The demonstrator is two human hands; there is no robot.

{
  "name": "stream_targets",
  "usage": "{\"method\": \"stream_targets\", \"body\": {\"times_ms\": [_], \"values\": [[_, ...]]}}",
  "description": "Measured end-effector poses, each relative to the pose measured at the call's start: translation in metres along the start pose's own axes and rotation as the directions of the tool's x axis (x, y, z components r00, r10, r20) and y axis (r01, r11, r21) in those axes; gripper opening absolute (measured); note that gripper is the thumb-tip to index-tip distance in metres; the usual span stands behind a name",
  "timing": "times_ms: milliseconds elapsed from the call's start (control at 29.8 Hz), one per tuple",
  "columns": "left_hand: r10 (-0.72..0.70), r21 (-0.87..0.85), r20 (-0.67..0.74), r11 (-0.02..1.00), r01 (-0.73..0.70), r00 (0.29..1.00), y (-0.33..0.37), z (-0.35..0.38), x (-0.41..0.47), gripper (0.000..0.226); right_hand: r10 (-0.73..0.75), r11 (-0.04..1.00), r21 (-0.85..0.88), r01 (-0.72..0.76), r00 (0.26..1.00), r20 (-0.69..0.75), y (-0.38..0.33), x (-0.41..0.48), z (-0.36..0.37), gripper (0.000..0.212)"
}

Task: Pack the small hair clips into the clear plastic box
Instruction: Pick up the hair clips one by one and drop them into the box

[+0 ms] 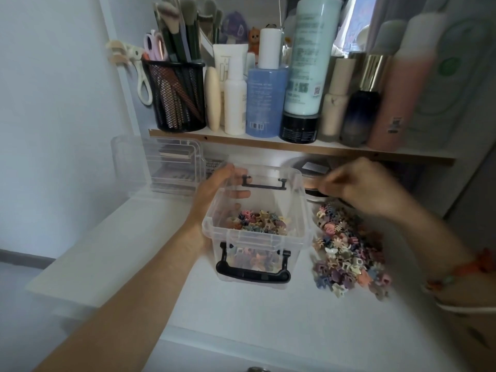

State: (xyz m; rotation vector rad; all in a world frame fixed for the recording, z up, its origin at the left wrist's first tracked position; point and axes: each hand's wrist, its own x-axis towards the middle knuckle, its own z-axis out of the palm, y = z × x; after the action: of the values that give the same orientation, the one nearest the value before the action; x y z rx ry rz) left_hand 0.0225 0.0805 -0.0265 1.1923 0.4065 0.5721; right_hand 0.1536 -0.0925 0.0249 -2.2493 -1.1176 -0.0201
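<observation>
Left hand (pixel 218 183) grips left wall of clear plastic box (pixel 302 202); some hair clips (pixel 257 221) already inside. Loose clip pile (pixel 346 253) lies just right of box. Right hand (pixel 359 183) above pile, blurry, can't tell fingers. Fast grab may spill clips past rim.

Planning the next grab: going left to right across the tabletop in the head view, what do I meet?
left hand → clear plastic box, which it grips, partly filled with clips → loose pile of hair clips. The right hand overlaps the pile, so it is left out.
</observation>
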Motion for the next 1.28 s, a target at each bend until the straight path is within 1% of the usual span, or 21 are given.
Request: {"method": "stream_targets", "body": {"times_ms": [34, 67, 168, 235, 403, 571, 739, 807, 840, 874, 907, 941, 975, 1042, 1075, 1109, 1143, 1176, 1210, 1243, 1277], "values": [[-0.002, 0.0, 0.0, 1.0, 0.002, 1.0, 0.0, 0.0, -0.001, 0.027, 0.01, 0.991, -0.132, -0.006, 1.0, 0.029, 0.007, 0.001, 0.003, 0.013], [-0.005, -0.002, -0.002, 1.0, 0.005, 1.0, 0.0, 0.0, -0.001, 0.026, 0.012, 0.98, -0.201, 0.001, 0.998, 0.062, 0.013, 0.001, 0.006, 0.015], [-0.002, -0.017, -0.002, 1.0, 0.002, 1.0, -0.001, 0.0, -0.002, 0.026, 0.038, 0.965, -0.263, 0.0, 0.989, 0.143, 0.02, 0.002, 0.012, 0.021], [0.002, -0.014, -0.008, 1.0, -0.003, 1.0, 0.0, 0.002, -0.003, 0.027, 0.057, 0.964, -0.266, -0.01, 0.984, 0.169, 0.022, 0.003, 0.014, 0.023], [0.007, -0.006, -0.027, 1.0, -0.007, 1.0, 0.002, 0.004, -0.007, 0.027, 0.039, 0.973, -0.23, 0.009, 0.978, 0.206, 0.021, 0.005, 0.017, 0.021], [0.0, 0.004, -0.045, 1.0, 0.001, 0.999, 0.005, 0.007, -0.012, 0.027, 0.032, 0.979, -0.205, 0.004, 0.985, 0.17, 0.021, 0.005, 0.017, 0.017], [0.001, 0.002, -0.057, 1.0, -0.001, 0.998, 0.006, 0.008, -0.012, 0.027, 0.01, 0.97, -0.239, 0.036, 0.983, 0.186, 0.022, 0.006, 0.019, 0.016], [-0.006, 0.0, -0.047, 1.0, 0.006, 0.999, 0.006, 0.008, -0.012, 0.028, -0.02, 0.984, -0.172, 0.036, 0.995, 0.098, 0.02, 0.007, 0.016, 0.017], [-0.002, -0.005, -0.042, 1.0, 0.001, 0.999, 0.005, 0.008, -0.012, 0.027, -0.04, 0.996, -0.083, 0.041, 0.999, 0.019, 0.017, 0.007, 0.015, 0.016], [0.003, -0.006, -0.044, 1.0, -0.003, 0.999, 0.005, 0.008, -0.012, 0.027, -0.056, 0.997, 0.045, 0.059, 0.997, -0.062, 0.01, 0.006, 0.013, 0.016], [0.005, 0.002, -0.049, 1.0, -0.005, 0.999, 0.005, 0.008, -0.012, 0.027, -0.07, 0.977, 0.191, 0.092, 0.991, -0.118, 0.003, 0.004, 0.011, 0.016], [0.004, 0.009, -0.054, 1.0, -0.003, 0.999, 0.006, 0.008, -0.013, 0.027, -0.094, 0.941, 0.312, 0.134, 0.986, -0.141, -0.006, 0.002, 0.01, 0.017], [0.002, 0.011, -0.055, 1.0, -0.001, 0.998, 0.006, 0.008, -0.013, 0.027, -0.125, 0.904, 0.393, 0.169, 0.983, -0.135, -0.014, 0.0, 0.009, 0.018], [0.003, 0.003, -0.056, 1.0, -0.003, 0.998, 0.006, 0.009, -0.013, 0.027, -0.167, 0.853, 0.487, 0.186, 0.983, -0.082, -0.022, -0.004, 0.003, 0.019], [0.01, -0.002, -0.056, 1.0, -0.011, 0.998, 0.005, 0.009, -0.013, 0.027, -0.162, 0.852, 0.495, 0.172, 0.985, -0.065, -0.021, -0.005, -0.001, 0.018], [0.019, -0.002, -0.059, 1.0, -0.019, 0.998, 0.004, 0.008, -0.012, 0.026, -0.137, 0.87, 0.47, 0.15, 0.989, -0.06, -0.016, -0.003, -0.004, 0.015], [0.025, 0.006, -0.062, 1.0, -0.025, 0.998, 0.004, 0.008, -0.011, 0.026, -0.098, 0.912, 0.394, 0.113, 0.993, -0.058, -0.009, -0.002, -0.005, 0.012], [0.03, 0.013, -0.061, 0.999, -0.029, 0.998, 0.003, 0.007, -0.011, 0.026, -0.056, 0.964, 0.258, 0.067, 0.997, -0.05, 0.0, 0.001, -0.005, 0.009], [0.029, 0.016, -0.058, 0.999, -0.029, 0.998, 0.003, 0.008, -0.011, 0.026, -0.017, 0.995, 0.1, 0.02, 0.999, -0.032, 0.008, 0.003, -0.003, 0.008], [0.024, 0.017, -0.056, 1.0, -0.023, 0.998, 0.003, 0.007, -0.011, 0.027, 0.015, 0.999, -0.034, -0.015, 1.0, 0.001, 0.014, 0.004, 0.001, 0.01], [0.019, 0.016, -0.056, 1.0, -0.018, 0.998, 0.003, 0.007, -0.01, 0.027, 0.036, 0.991, -0.127, -0.029, 0.998, 0.048, 0.019, 0.005, 0.005, 0.011]]}}
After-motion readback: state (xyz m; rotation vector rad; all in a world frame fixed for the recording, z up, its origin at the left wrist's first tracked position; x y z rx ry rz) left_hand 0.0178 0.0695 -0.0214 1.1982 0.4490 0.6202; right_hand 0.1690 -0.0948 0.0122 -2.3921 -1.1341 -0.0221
